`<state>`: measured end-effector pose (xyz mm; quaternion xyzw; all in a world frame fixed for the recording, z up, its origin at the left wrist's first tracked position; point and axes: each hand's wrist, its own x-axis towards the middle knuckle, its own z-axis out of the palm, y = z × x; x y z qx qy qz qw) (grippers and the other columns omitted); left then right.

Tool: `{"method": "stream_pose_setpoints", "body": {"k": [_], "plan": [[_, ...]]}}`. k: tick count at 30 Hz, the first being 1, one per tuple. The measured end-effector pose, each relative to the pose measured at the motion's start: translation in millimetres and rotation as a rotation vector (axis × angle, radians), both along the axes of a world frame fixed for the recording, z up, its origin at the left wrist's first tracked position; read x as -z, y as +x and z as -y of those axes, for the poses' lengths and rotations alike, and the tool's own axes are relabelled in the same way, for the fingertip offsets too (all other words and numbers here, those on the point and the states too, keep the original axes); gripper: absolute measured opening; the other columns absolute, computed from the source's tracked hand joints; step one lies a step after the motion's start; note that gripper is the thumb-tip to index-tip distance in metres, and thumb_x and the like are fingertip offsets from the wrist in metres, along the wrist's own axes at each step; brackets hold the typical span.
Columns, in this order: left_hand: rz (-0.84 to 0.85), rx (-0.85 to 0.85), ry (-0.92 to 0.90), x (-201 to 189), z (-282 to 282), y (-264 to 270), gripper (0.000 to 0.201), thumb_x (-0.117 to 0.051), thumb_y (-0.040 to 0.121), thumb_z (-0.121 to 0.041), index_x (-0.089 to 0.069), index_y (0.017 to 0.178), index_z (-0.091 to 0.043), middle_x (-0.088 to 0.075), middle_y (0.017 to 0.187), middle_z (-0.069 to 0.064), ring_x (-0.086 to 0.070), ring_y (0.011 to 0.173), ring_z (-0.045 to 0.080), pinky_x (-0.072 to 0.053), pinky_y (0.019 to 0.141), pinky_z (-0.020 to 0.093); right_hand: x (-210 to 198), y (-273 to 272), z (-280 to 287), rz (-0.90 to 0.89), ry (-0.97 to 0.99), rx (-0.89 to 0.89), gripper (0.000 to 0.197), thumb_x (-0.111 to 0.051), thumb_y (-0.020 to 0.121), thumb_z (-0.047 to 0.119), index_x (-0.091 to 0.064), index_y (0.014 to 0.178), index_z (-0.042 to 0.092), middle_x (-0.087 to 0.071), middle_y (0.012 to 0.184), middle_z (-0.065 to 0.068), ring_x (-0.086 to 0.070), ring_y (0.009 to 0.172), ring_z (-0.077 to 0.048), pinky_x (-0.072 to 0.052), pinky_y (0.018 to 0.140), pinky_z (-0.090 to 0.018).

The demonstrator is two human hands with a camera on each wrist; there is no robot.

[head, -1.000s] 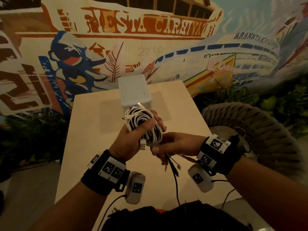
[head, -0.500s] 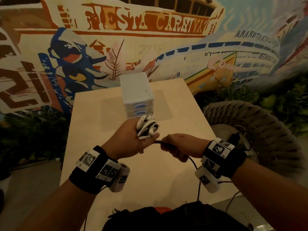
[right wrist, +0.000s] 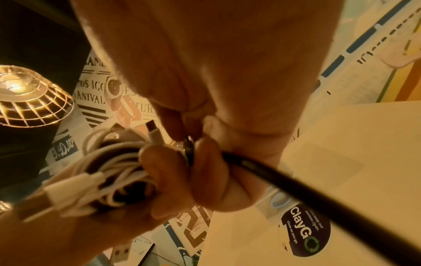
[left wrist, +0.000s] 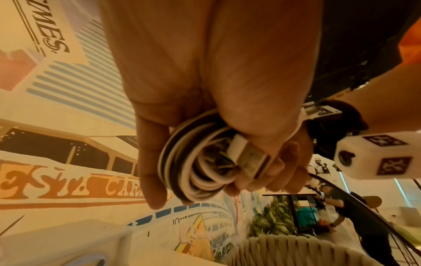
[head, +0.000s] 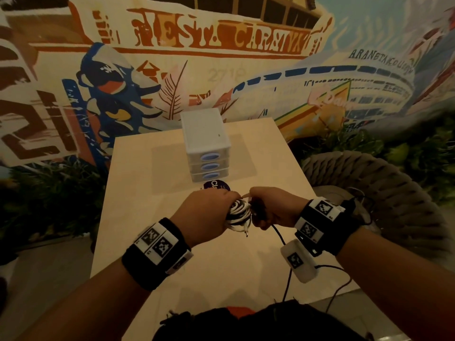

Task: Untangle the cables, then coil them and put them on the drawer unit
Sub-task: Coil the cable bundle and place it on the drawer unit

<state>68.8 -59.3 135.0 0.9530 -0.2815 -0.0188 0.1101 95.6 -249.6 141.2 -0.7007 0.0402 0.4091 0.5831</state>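
My left hand (head: 209, 212) grips a coiled bundle of white and black cables (head: 240, 214) above the table, in front of the white drawer unit (head: 205, 143). In the left wrist view the cable bundle (left wrist: 200, 162) sits inside my curled fingers with a white USB plug (left wrist: 248, 158) at its side. My right hand (head: 268, 207) is pressed against the bundle and pinches a black cable (right wrist: 284, 174) that trails down toward me. A small jack plug (head: 246, 233) hangs below the coil. The drawer unit's top is bare.
The light wooden table (head: 152, 217) carries a dark round sticker (head: 215, 185) in front of the drawers. A woven rope chair (head: 384, 193) stands at the right. A painted mural wall rises behind the table. People move in the background of the left wrist view.
Both hands lowered and came together; the bundle now lies lower in front of the drawer unit. My right hand slid along the black cable up to the coil.
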Motion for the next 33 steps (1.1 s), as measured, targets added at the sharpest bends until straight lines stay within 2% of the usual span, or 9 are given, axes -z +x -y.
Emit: {"method": "stream_pose_setpoints", "body": {"k": [6,9,13,17,21,25,28,31,33], "plan": [[0.004,-0.042,0.181,-1,12,-6,0.024,-0.056,0.096,-0.027,-0.055,0.119,-0.023,-0.066,0.101,-0.003,-0.061,0.085,0.018,-0.049,0.068,0.032,-9,4,4,-0.037,-0.047,-0.317,0.052,-0.032,0.097,0.043,-0.064,0.096,0.003,-0.070,0.084,-0.012,-0.061,0.069,-0.020,-0.040,0.063,-0.028],[0.003,-0.045,0.230,-2,18,-11,0.023,-0.054,0.098,-0.027,-0.058,0.121,-0.022,-0.067,0.099,-0.003,-0.062,0.083,0.018,-0.043,0.066,0.029,-8,7,5,-0.020,-0.151,-0.414,0.044,-0.048,0.089,0.049,-0.069,0.102,0.013,-0.075,0.092,-0.007,-0.067,0.081,-0.019,-0.043,0.070,-0.028],[0.032,-0.010,0.280,-8,22,-14,0.014,-0.052,0.099,-0.033,-0.060,0.105,-0.022,-0.067,0.090,-0.005,-0.058,0.073,0.017,-0.042,0.065,0.029,-16,9,0,0.088,-0.299,-0.580,0.022,-0.069,0.087,0.037,-0.070,0.101,0.021,-0.076,0.090,0.006,-0.071,0.094,-0.017,-0.050,0.075,-0.030],[-0.008,0.019,0.364,-10,26,-14,0.019,-0.059,0.094,-0.040,-0.065,0.086,-0.024,-0.060,0.071,-0.005,-0.054,0.061,0.015,-0.047,0.060,0.028,-16,2,-16,0.290,-0.545,-0.734,0.026,-0.082,0.074,0.055,-0.069,0.080,0.033,-0.069,0.066,0.018,-0.067,0.070,-0.002,-0.052,0.069,-0.024],[-0.042,0.018,0.414,0,27,-15,0.019,-0.059,0.091,-0.034,-0.062,0.077,-0.023,-0.053,0.065,-0.007,-0.054,0.061,0.017,-0.044,0.059,0.026,0,-5,-27,0.395,-0.671,-0.754,0.026,-0.082,0.073,0.049,-0.072,0.077,0.026,-0.072,0.073,0.008,-0.066,0.067,-0.008,-0.051,0.069,-0.025],[-0.095,-0.042,0.398,7,25,-17,0.015,-0.059,0.090,-0.033,-0.062,0.080,-0.023,-0.053,0.066,-0.005,-0.060,0.065,0.017,-0.051,0.062,0.029,4,-12,-28,0.489,-0.710,-0.744,0.025,-0.079,0.077,0.045,-0.069,0.074,0.022,-0.064,0.067,0.005,-0.057,0.059,-0.011,-0.044,0.059,-0.024],[-0.115,-0.115,0.303,6,24,-20,0.010,-0.061,0.089,-0.034,-0.059,0.093,-0.025,-0.060,0.080,-0.005,-0.064,0.074,0.018,-0.055,0.068,0.033,1,-16,-26,0.578,-0.726,-0.727,0.029,-0.078,0.080,0.042,-0.058,0.064,0.028,-0.057,0.063,0.006,-0.052,0.057,-0.012,-0.041,0.057,-0.024],[-0.113,-0.162,0.239,6,24,-19,0.017,-0.061,0.090,-0.031,-0.056,0.104,-0.022,-0.064,0.093,-0.002,-0.064,0.082,0.021,-0.056,0.073,0.036,-3,-16,-23,0.610,-0.686,-0.707,0.026,-0.074,0.083,0.038,-0.059,0.068,0.023,-0.056,0.064,0.004,-0.051,0.059,-0.013,-0.040,0.056,-0.025],[-0.128,-0.161,0.258,5,25,-19,0.010,-0.059,0.091,-0.029,-0.055,0.097,-0.022,-0.060,0.087,-0.003,-0.065,0.081,0.021,-0.056,0.073,0.035,-2,-16,-23,0.611,-0.684,-0.708,0.023,-0.073,0.084,0.037,-0.064,0.075,0.017,-0.056,0.064,0.002,-0.053,0.062,-0.018,-0.042,0.059,-0.027]]}}
